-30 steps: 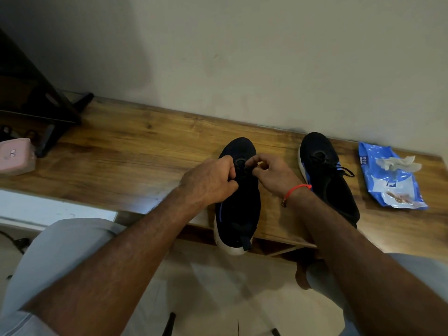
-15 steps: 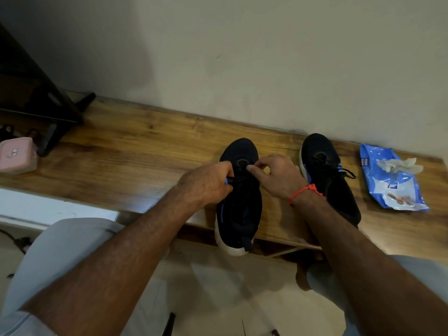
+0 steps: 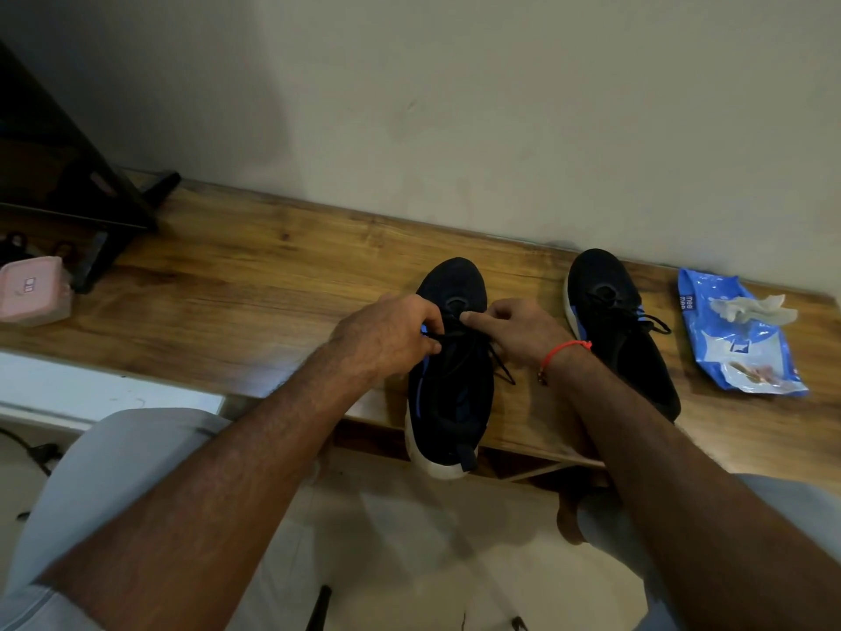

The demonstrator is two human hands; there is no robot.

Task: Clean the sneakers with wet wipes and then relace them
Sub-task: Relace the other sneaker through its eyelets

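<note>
Both hands have drawn apart a little since a moment ago, tightening the lace [image 3: 459, 335] across the near sneaker [image 3: 450, 371]. Left hand [image 3: 387, 332] and right hand [image 3: 523, 330] each pinch it with curled fingers. That shoe runs near-to-far on the bench [image 3: 250, 289], heel overhanging, squarely between them; the laced sneaker [image 3: 619, 325] sits right.

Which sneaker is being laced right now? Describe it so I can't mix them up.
On the wooden shelf against the wall stand two black sneakers. It is the left sneaker, heel overhanging the front edge, both hands on its lace; the other sneaker sits beside the blue wipes pack.
</note>
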